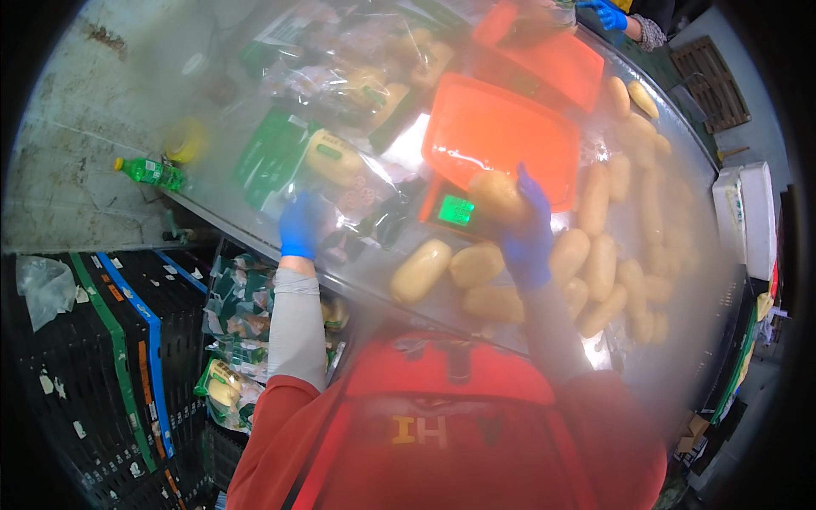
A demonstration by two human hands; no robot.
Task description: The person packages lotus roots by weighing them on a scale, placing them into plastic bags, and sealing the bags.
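Note:
Haze on the lens blurs much of the view. My right hand (526, 236), in a blue glove, holds a pale, smooth root segment (497, 194), apparently lotus root, at the near edge of an orange weighing scale's tray (503, 137). Beside that hand the scale's display (455, 210) glows green. My left hand (299, 223), also blue-gloved, is at the near edge of a printed clear-and-green plastic bag (274, 159); its fingers are too blurred to show whether they grip. A pale segment (333, 156) shows through that bag. Several loose segments (421, 271) lie near my right hand.
More segments (596, 197) cover the metal table's right side. Filled bags (370, 83) and a second orange scale (542, 57) stand farther back. A green bottle (148, 173) is left. Black crates (89, 357) and a crate of bags (239, 299) stand below. Another person's gloved hand (605, 14) shows top right.

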